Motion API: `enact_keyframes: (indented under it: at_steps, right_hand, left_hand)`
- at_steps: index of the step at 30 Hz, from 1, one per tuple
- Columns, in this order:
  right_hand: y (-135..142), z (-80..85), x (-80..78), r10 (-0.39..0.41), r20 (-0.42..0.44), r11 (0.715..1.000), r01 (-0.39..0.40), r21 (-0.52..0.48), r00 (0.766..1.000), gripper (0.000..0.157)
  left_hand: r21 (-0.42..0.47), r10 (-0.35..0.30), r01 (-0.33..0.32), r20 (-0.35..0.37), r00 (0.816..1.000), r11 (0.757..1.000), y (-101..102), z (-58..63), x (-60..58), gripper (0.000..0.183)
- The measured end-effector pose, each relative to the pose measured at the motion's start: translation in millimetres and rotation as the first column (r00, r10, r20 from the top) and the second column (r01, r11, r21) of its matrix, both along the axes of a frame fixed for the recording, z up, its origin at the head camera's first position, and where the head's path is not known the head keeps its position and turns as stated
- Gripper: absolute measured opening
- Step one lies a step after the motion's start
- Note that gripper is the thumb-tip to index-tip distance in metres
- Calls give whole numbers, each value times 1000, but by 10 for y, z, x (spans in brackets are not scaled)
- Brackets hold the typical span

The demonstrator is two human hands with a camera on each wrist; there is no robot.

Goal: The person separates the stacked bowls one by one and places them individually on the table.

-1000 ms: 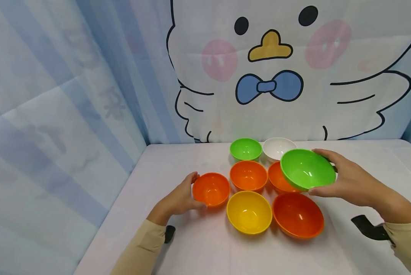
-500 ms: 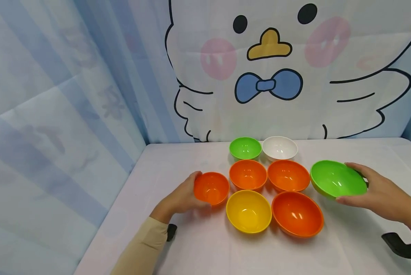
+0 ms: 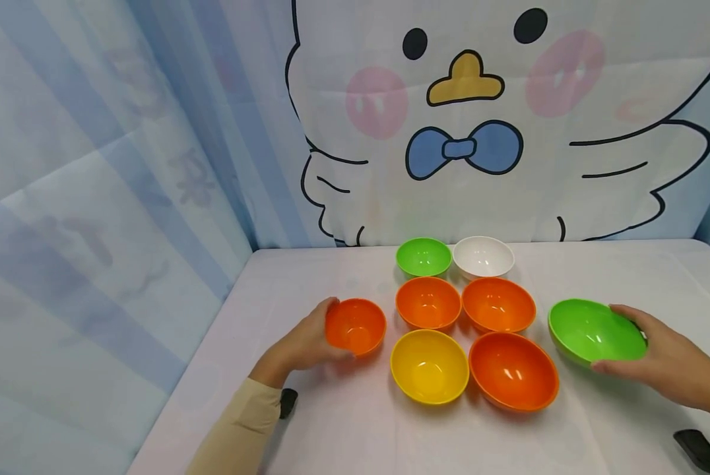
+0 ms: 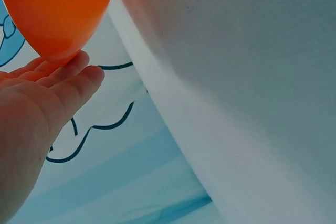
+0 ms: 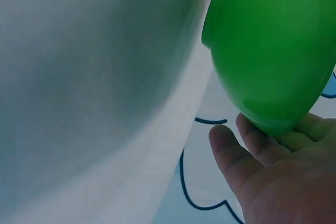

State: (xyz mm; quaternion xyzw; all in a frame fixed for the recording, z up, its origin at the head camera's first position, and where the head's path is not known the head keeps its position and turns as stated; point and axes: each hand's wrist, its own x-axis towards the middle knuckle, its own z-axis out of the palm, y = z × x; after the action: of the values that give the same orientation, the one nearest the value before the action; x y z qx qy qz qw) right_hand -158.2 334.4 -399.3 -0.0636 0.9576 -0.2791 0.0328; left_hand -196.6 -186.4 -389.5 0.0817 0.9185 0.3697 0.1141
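Observation:
My left hand (image 3: 301, 338) grips a small orange bowl (image 3: 357, 324) by its left side, thumb at the near rim and fingers at the far side. On the right, my right hand (image 3: 670, 353) holds a large green bowl (image 3: 595, 330) in the same way, tilted slightly. The left wrist view has fingers (image 4: 79, 82) against the orange bowl's outer wall. In the right wrist view, fingers of the right hand (image 5: 294, 177) lie against the green bowl's outer wall, and the bowl seems to be just above the cloth.
Between my hands stand a small green bowl (image 3: 423, 258), a white bowl (image 3: 484, 257), two orange bowls (image 3: 428, 302), a yellow bowl (image 3: 429, 367) and a large dark orange bowl (image 3: 514, 371). They form two close columns on the white-covered table (image 3: 343, 429). A printed curtain (image 3: 367, 204) rises behind.
My right hand has carried the large green bowl rightward and down, away from above the orange bowls. The left hand and its small orange bowl have shifted slightly left.

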Motion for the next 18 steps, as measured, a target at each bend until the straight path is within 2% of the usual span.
enact_keyframes:
  at_steps: [9,18]
  right_hand:
    - [-28,-120,70,20,-12,999,-20,-37,1000,103]
    - [-97,-164,41,22,-19,999,-23,-46,1000,108]
  left_hand:
    - [3,-4,4,-2,1000,1000,-38,6,38,99]
    - [17,-24,24,-6,1000,1000,6,-14,24,99]
